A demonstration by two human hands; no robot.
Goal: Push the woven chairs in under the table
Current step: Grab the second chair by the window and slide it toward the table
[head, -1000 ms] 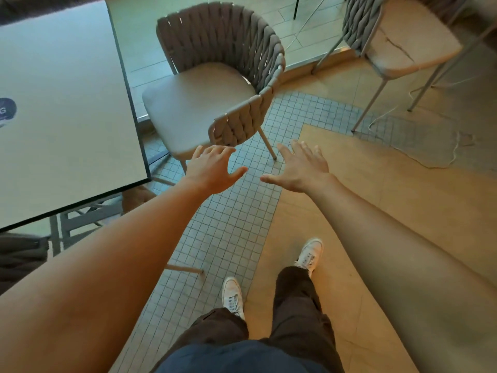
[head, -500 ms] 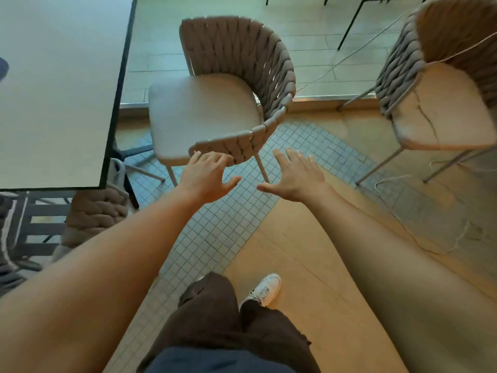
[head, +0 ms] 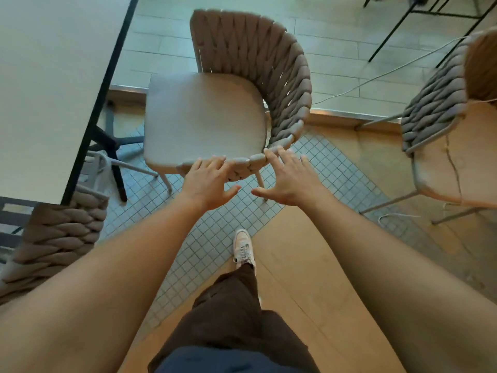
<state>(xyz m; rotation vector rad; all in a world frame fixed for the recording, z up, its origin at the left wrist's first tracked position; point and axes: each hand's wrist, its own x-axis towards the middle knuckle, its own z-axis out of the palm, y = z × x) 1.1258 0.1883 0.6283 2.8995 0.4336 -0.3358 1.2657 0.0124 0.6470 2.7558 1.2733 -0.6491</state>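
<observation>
Soft, even daylight, cool greenish cast on the bench top (head: 48, 76) and far floor tiles (head: 336, 57), warmer orange tint on the near floor, faint shadows, slight motion blur on the woven chair (head: 258, 63), strong wide-angle bending at edges

Three woven chairs (head: 242, 84) (head: 441, 103) (head: 59, 232), one table (head: 53, 76).

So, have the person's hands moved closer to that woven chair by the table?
Yes. The left hand and right hand have moved forward; fingers now reach the woven chair rim, earlier short of it.
</observation>
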